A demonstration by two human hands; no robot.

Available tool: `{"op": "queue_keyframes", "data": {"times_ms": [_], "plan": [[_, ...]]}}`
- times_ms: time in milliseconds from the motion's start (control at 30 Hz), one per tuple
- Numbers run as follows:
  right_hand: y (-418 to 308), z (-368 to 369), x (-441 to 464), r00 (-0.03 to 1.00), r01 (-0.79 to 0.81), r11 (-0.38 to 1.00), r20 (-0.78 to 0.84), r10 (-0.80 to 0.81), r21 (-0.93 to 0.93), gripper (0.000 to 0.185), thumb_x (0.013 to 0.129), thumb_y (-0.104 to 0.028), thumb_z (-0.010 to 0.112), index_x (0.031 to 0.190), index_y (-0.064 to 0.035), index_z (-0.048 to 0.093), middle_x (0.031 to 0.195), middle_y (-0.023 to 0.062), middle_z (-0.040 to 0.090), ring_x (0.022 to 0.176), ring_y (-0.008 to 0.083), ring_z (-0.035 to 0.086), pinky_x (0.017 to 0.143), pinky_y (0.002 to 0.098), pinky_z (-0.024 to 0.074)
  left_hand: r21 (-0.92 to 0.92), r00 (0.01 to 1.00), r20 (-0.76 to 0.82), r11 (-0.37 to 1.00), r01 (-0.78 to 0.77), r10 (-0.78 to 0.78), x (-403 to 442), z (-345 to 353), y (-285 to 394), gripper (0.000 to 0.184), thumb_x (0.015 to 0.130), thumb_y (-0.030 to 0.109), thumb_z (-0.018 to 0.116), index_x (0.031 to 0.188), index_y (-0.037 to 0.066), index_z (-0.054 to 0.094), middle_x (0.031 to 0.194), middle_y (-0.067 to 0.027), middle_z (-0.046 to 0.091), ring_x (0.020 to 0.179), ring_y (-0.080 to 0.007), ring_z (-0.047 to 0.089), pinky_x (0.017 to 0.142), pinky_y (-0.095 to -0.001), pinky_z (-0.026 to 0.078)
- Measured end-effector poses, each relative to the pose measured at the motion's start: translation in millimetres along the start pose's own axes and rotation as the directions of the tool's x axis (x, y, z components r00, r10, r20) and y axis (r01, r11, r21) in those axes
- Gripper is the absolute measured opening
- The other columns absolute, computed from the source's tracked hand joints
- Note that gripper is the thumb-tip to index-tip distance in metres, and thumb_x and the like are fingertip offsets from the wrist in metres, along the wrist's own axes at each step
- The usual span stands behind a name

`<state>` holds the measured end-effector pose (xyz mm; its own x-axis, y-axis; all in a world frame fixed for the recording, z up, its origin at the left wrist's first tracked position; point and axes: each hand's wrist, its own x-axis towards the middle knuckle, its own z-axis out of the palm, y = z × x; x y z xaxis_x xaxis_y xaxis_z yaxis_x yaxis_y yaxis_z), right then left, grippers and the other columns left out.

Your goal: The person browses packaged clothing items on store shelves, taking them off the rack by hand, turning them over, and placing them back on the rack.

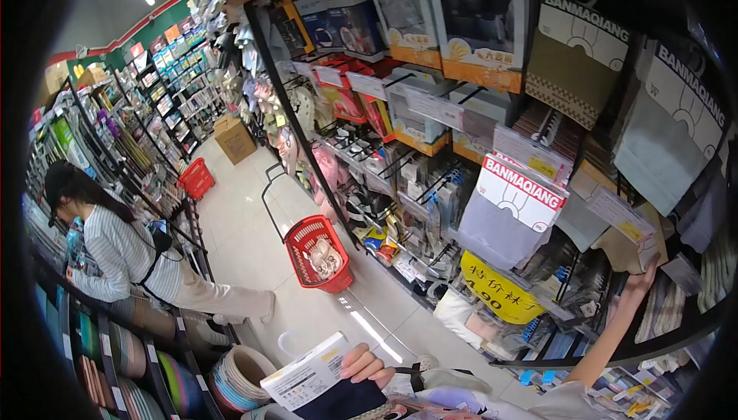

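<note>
My left hand (pixel 367 364), low in the middle of the view, grips a white-carded package (pixel 307 378) with dark cloth at its lower part. My right hand (pixel 642 278) reaches up to the rack at the right, its fingers at the lower edge of a beige hanging package (pixel 632 249); its fingertips are partly hidden. Left of it hangs a grey package with a red and white card (pixel 513 209). Above hang an olive package (pixel 570 74) and a light grey one (pixel 665 139).
A red basket (pixel 318 255) with a pale item inside stands on the aisle floor. Another red basket (pixel 197 179) and a cardboard box (pixel 234 139) are farther back. A person in a striped top (pixel 115 247) leans toward the left shelves. A yellow sign (pixel 500 289) hangs low.
</note>
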<state>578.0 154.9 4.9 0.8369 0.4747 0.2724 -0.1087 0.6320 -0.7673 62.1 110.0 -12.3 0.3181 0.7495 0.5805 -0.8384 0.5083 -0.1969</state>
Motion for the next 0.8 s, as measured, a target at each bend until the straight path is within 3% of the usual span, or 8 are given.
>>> {"op": "queue_keyframes", "data": {"times_ms": [67, 300, 467, 533, 600, 667, 733, 800], "plan": [[5, 4, 2, 1.0, -0.003, 0.999, -0.005, 0.003, 0.032, 0.057, 0.088, -0.033, 0.049, 0.129, 0.0013, 0.029, 0.13, 0.0126, 0.037, 0.117, 0.0227, 0.04, 0.096, 0.0358, 0.0331, 0.017, 0.994, 0.004, 0.994, -0.111, 0.111, -9, 10, 2, 0.012, 0.089, 0.021, 0.044, 0.083, 0.013, 0.052, 0.069, 0.007, 0.057, 0.064, -0.0043, 0.049, 0.071, -0.0219, 0.031], [-4, 26, -18, 0.999, 0.042, 0.999, 0.016, -0.042, -0.025, 0.057, 0.089, -0.034, 0.046, 0.132, -0.0016, 0.027, 0.131, 0.0135, 0.035, 0.118, 0.0241, 0.038, 0.097, 0.0363, 0.0321, 0.076, 0.967, -0.048, 0.966, -0.247, 0.251, -27, 36, 10, 0.009, 0.086, 0.018, 0.047, 0.079, 0.015, 0.052, 0.063, 0.0084, 0.055, 0.057, -0.0028, 0.045, 0.066, -0.0206, 0.034], [-33, 43, -49, 0.988, 0.028, 0.978, -0.141, -0.058, -0.205, 0.058, 0.087, -0.034, 0.051, 0.131, -0.0014, 0.029, 0.13, 0.0128, 0.036, 0.118, 0.0217, 0.038, 0.097, 0.0334, 0.0306, 0.044, 0.976, -0.064, 0.977, -0.207, 0.209, -28, 36, 15, 0.009, 0.086, 0.018, 0.047, 0.079, 0.015, 0.051, 0.063, 0.0083, 0.054, 0.057, -0.0029, 0.044, 0.066, -0.0206, 0.034], [-42, 31, -54, 0.993, 0.051, 0.967, -0.086, -0.075, -0.25, 0.059, 0.086, -0.035, 0.052, 0.129, -0.0008, 0.03, 0.129, 0.0127, 0.037, 0.117, 0.0207, 0.037, 0.096, 0.0325, 0.03, -0.012, 0.985, -0.013, 0.985, -0.17, 0.17, -29, 31, 17, 0.013, 0.088, 0.022, 0.045, 0.079, 0.014, 0.051, 0.066, 0.0071, 0.056, 0.061, -0.0044, 0.048, 0.069, -0.0224, 0.032], [-41, 6, -48, 0.991, 0.13, 0.955, 0.003, -0.134, -0.268, 0.059, 0.086, -0.035, 0.053, 0.129, -0.0013, 0.03, 0.128, 0.0124, 0.037, 0.116, 0.0191, 0.036, 0.097, 0.0307, 0.0282, -0.032, 0.988, -0.071, 0.99, -0.14, 0.138, -31, 37, 18, 0.013, 0.087, 0.021, 0.045, 0.079, 0.014, 0.051, 0.065, 0.007, 0.056, 0.061, -0.0046, 0.047, 0.069, -0.0224, 0.032], [-49, -2, -63, 0.98, 0.191, 0.885, 0.038, -0.193, -0.425, 0.059, 0.088, -0.029, 0.051, 0.133, -0.0074, 0.021, 0.13, 0.0133, 0.033, 0.119, 0.0197, 0.033, 0.098, 0.0306, 0.0248, -0.049, 0.987, -0.119, 0.992, -0.116, 0.109, -31, 39, 18, 0.013, 0.087, 0.021, 0.045, 0.079, 0.014, 0.051, 0.064, 0.007, 0.055, 0.06, -0.0047, 0.047, 0.069, -0.0225, 0.032], [-61, 1, -87, 0.978, 0.203, 0.855, 0.061, -0.198, -0.478, 0.061, 0.089, -0.023, 0.049, 0.136, -0.0129, 0.011, 0.135, 0.0153, 0.028, 0.123, 0.0221, 0.029, 0.1, 0.0322, 0.0218, -0.121, 0.997, -0.048, 0.991, -0.06, 0.055, -28, 39, 20, 0.013, 0.087, 0.02, 0.045, 0.078, 0.013, 0.051, 0.062, 0.0069, 0.054, 0.059, -0.0047, 0.046, 0.069, -0.0216, 0.031], [-55, -15, -109, 0.959, 0.268, 0.768, 0.084, -0.271, -0.582, 0.063, 0.087, -0.02, 0.051, 0.137, -0.0139, 0.012, 0.139, 0.0167, 0.022, 0.128, 0.0252, 0.021, 0.102, 0.0359, 0.0172, -0.128, 0.998, -0.066, 0.992, 0.001, -0.01, -25, 44, 26, 0.013, 0.087, 0.02, 0.045, 0.078, 0.013, 0.051, 0.062, 0.0068, 0.054, 0.058, -0.0046, 0.046, 0.068, -0.0215, 0.031]]}}
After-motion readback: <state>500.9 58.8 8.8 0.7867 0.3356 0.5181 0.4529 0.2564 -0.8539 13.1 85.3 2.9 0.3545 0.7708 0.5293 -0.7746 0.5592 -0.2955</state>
